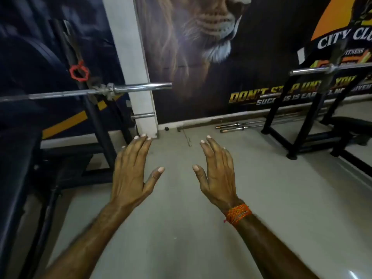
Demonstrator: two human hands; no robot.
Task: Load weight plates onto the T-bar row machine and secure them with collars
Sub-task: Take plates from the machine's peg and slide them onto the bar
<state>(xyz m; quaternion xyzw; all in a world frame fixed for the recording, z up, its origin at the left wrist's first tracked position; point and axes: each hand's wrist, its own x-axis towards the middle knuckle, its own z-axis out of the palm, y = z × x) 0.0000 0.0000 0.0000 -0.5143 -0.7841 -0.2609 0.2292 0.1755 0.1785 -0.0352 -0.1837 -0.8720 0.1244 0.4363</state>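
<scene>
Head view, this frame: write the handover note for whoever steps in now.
Left hand: open, empty, held out over the floor.
Right hand: open, empty, orange thread band at the wrist.
Things: bare chrome bar sleeve at left, a red collar on the rack beside it; spare bars lie along the wall. No loose plates clearly visible.
Done: nothing loaded that can be seen.
Left: fetch plates, slide them on, fit collars.
</scene>
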